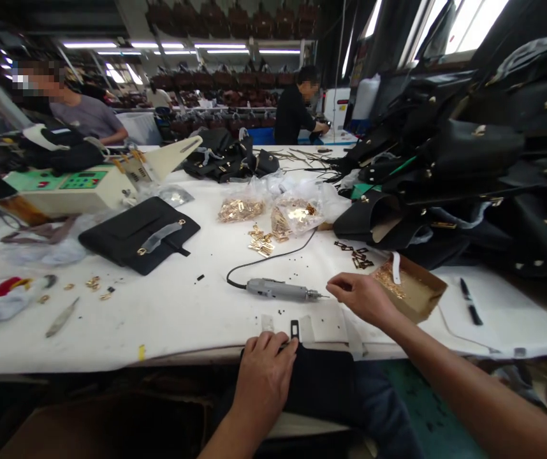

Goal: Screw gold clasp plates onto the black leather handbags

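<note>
My left hand (266, 366) lies on a black leather piece (324, 386) at the table's front edge, its fingers pressed together beside a small dark rectangular frame (294, 329). My right hand (362, 294) is raised over the table, its thumb and fingertips pinched together; anything between them is too small to make out. Just left of those fingertips lies a grey electric screwdriver (278, 290), its bit pointing right and its cable running back. Beyond my right wrist sits an open cardboard box (429, 293) with small metal parts in it.
Bags of gold fittings (297, 213) lie mid-table, with dark frames (357, 255) nearer right. A black bag flap (139, 233) and pointed tool (63, 317) are left; a black-handled knife (470, 301) and piled black bags (474, 153) are right. People work beyond.
</note>
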`<state>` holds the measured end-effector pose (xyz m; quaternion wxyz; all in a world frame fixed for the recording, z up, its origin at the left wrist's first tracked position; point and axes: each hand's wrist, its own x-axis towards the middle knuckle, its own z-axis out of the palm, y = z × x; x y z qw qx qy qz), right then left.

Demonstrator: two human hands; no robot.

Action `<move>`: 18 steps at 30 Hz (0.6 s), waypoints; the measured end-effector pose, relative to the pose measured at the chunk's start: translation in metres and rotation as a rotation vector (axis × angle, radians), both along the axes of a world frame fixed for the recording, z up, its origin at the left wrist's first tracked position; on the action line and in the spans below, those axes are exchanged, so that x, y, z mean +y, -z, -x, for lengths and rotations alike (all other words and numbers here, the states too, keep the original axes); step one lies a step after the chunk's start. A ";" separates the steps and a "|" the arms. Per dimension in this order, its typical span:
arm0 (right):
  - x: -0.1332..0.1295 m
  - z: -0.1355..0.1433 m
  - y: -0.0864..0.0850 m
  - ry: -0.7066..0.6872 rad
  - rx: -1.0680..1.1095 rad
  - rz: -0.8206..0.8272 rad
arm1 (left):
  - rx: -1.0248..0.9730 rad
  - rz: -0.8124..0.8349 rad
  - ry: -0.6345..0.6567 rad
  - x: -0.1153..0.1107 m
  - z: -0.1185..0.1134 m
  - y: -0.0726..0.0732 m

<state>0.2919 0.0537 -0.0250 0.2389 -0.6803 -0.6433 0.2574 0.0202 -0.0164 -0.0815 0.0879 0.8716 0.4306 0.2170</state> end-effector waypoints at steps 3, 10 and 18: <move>0.049 0.024 0.014 -0.155 -0.049 0.033 | -0.043 0.013 -0.028 0.001 -0.001 0.003; 0.123 0.080 0.035 -0.279 -0.152 0.022 | -0.152 -0.059 -0.061 0.001 -0.001 0.017; 0.201 0.128 0.042 -0.217 -0.323 0.015 | -0.301 -0.255 -0.058 0.015 -0.001 0.043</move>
